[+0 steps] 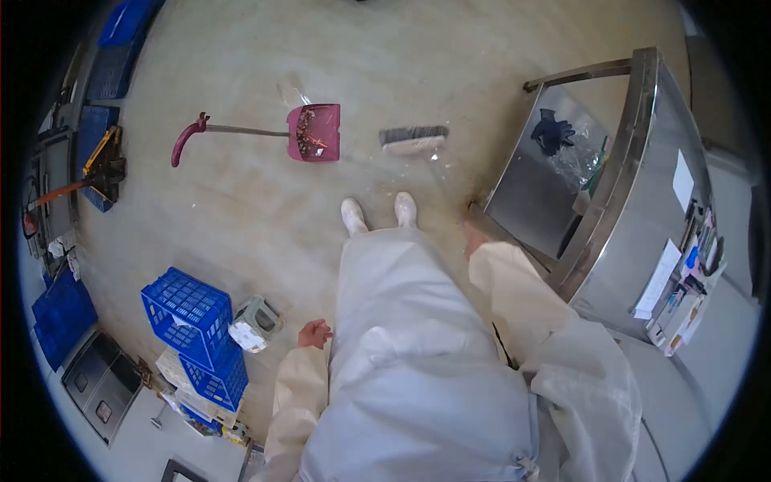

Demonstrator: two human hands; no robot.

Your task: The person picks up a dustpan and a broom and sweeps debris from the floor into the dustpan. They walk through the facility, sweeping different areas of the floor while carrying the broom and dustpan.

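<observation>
Below the left edge of the white apron (401, 337), my left hand (315, 333) hangs at my side with its fingers curled in and nothing visible in them. My right hand (475, 239) is out on the other side, beside the lower corner of the steel table (522, 197); its fingers are too unclear to make out, and whether it touches the table cannot be told. Ahead of my white boots (405, 209), a broom head (413, 140) lies on the floor. To its left is a pink dustpan (325, 132) with debris in it and a long handle.
Blue crates (186, 309) are stacked at the lower left, next to a grey-green device (257, 321). Dark gloves (552, 132) and clear plastic (585, 153) lie on the steel table. A pallet-jack-like tool (103, 173) is at the far left.
</observation>
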